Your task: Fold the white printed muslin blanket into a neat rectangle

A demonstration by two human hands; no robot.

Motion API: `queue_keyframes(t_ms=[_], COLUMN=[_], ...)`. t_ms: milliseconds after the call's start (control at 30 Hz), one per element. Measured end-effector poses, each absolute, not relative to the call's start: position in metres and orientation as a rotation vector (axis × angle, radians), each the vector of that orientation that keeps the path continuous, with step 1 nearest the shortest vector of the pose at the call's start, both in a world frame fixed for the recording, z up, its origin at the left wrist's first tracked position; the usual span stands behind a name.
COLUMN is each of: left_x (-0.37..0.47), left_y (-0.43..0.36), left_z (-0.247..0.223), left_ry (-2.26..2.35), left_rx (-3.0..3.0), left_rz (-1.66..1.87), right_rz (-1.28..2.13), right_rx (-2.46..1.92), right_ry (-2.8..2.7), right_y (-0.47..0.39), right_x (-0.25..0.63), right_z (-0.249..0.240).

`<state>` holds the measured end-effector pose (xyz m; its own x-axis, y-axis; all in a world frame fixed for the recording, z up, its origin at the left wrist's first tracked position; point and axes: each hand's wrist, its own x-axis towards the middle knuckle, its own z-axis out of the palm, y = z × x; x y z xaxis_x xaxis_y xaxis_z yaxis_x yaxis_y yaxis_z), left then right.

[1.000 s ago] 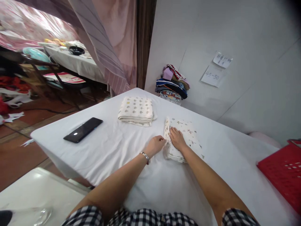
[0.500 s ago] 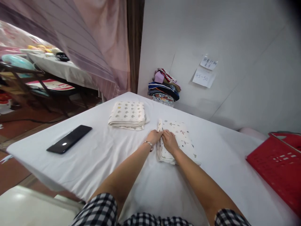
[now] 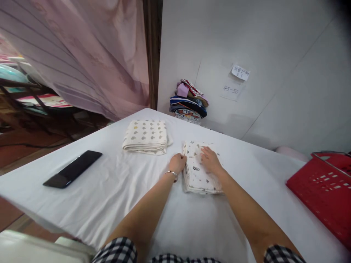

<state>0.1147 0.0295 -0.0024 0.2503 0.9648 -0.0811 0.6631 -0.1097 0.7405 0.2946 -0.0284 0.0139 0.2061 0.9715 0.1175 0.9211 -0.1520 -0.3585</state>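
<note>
A folded white cloth with small printed figures [image 3: 200, 179] lies on the white-covered table in front of me. At its left edge, my left hand [image 3: 177, 163] pinches the layers between thumb and fingers. My right hand [image 3: 210, 160] rests on top of the same cloth, towards its upper right, with the fingers spread. Another folded cloth, white with grey tree-like prints [image 3: 145, 134], lies further back on the left, and neither hand touches it.
A black phone [image 3: 73, 169] lies at the left of the table [image 3: 115, 204]. A red basket [image 3: 322, 190] stands at the right edge. Piled fabrics [image 3: 189, 100] rest behind the table by the wall. A pink curtain [image 3: 109, 54] hangs at the left.
My right hand has moved from the cloth's left edge rightward across its top, and its fingers have spread. The cloth's left part now lies flatter. The view has shifted slightly.
</note>
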Motion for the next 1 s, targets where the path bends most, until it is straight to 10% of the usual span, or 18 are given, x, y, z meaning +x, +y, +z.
queue_keyframes(t_ms=[1000], left_x=[0.118], left_y=[0.021], left_z=[0.002], left_ry=[1.426], left_rx=[1.711], left_rz=[0.467], right_rz=[0.589], right_rx=[-2.475], right_ry=[-1.115], right_y=[-0.046], right_x=[0.388], right_z=[0.010])
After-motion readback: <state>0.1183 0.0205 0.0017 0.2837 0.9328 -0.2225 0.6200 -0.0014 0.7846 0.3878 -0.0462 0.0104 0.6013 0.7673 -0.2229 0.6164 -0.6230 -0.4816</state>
